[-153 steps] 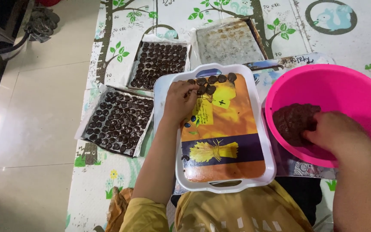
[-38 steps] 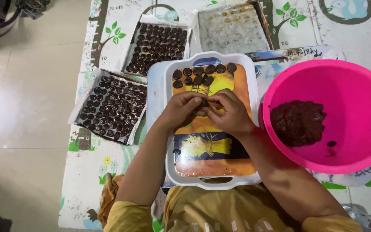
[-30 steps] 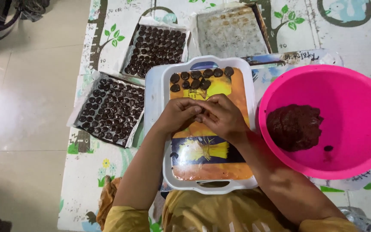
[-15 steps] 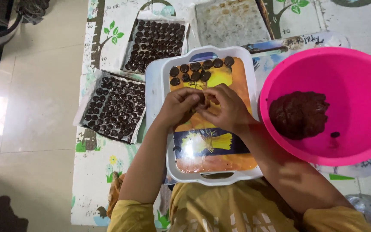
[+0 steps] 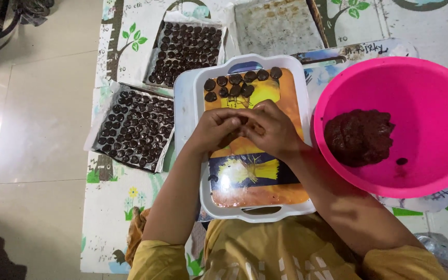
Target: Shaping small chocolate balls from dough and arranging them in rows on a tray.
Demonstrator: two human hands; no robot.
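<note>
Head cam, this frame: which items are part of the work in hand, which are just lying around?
In use:
- left hand and right hand, pressed together on a dark dough piece
- white tray with dough pieces
- pink bowl holding the dough lump
- two filled trays

Lying about:
- bare baking sheet
- printed play mat

right hand (image 5: 273,129) left pink bowl (image 5: 442,83), joined left hand (image 5: 216,129) over tray (image 5: 198,171); more dark pieces (image 5: 234,85) there.
</note>
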